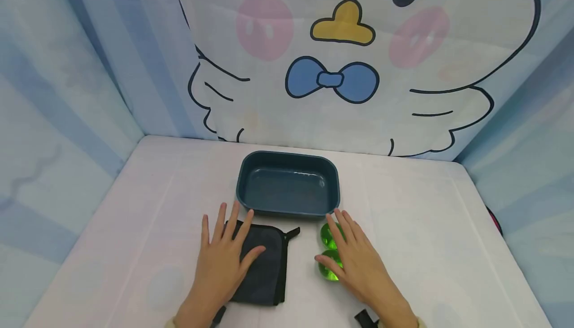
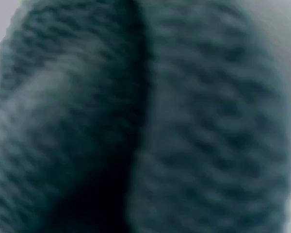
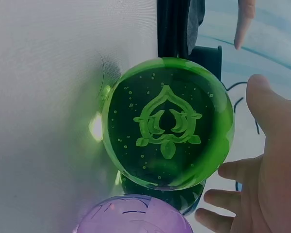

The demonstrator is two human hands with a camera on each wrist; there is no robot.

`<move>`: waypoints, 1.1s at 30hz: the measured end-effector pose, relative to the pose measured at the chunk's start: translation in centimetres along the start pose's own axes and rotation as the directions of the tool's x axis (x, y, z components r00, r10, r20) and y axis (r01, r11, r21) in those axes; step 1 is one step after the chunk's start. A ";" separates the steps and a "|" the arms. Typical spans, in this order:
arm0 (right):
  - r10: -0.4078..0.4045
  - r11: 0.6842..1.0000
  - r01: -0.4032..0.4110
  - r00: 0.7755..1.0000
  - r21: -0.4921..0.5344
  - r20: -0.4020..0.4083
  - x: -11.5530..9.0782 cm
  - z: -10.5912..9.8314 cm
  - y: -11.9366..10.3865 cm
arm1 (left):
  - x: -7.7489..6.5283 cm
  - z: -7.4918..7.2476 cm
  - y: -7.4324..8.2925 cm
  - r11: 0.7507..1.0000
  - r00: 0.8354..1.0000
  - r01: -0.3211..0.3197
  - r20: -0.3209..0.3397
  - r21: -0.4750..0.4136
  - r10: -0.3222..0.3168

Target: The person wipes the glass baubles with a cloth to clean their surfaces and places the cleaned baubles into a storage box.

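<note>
Wide, empty grip: left hand (image 1: 221,265), right hand (image 1: 360,263). Avoid brushing green balls (image 3: 167,124); could roll toward right edge of counter (image 1: 426,233).

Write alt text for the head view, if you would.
A left hand partly covers a dark square pad and a right hand partly covers two green balls; beyond them, a dark-blue dish stands on a white table.

I count two hands of mine: one left (image 1: 221,260), one right (image 1: 360,263). One dark blue dish (image 1: 287,188), far side. One dark fabric pad (image 1: 266,273), near left. Balls, near right: two green balls (image 3: 167,121), plus one purple ball (image 3: 136,216) I only see from my right wrist. One table (image 1: 426,233), one cartoon backdrop (image 1: 341,123).
</note>
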State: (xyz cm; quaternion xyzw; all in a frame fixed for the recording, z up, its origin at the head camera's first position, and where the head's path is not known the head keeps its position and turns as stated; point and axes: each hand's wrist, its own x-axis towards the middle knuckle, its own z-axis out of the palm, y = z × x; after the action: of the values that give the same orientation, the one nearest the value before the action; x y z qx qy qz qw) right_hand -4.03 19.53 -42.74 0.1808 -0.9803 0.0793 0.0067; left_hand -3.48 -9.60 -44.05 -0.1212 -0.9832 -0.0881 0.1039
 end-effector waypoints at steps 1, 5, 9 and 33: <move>-0.006 1.000 0.006 1.000 0.000 -0.002 0.1 0.0 0.0 | 0.0 0.0 -0.1 1.000 1.000 -0.001 -0.006 -0.013 0.001; -0.026 1.000 0.026 0.999 0.000 -0.020 0.2 0.0 0.1 | 0.0 0.1 -0.4 0.999 1.000 -0.003 -0.006 -0.050 0.003; -0.042 0.999 0.042 0.998 -0.006 -0.050 0.4 0.0 0.1 | -0.1 0.3 -0.7 0.998 1.000 0.012 0.006 -0.062 -0.012; -0.003 1.000 0.002 0.998 -0.012 -0.056 1.6 -0.3 -0.2 | -1.4 0.0 -2.9 0.973 0.984 0.165 0.097 -0.159 -0.151</move>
State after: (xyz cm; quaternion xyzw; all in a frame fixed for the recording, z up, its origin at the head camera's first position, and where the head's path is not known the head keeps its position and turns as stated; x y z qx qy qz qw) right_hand -5.48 18.81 -42.34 0.1795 -0.9800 0.0782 0.0355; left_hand -2.92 -12.72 -44.75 -0.0546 -0.9824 -0.1728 0.0443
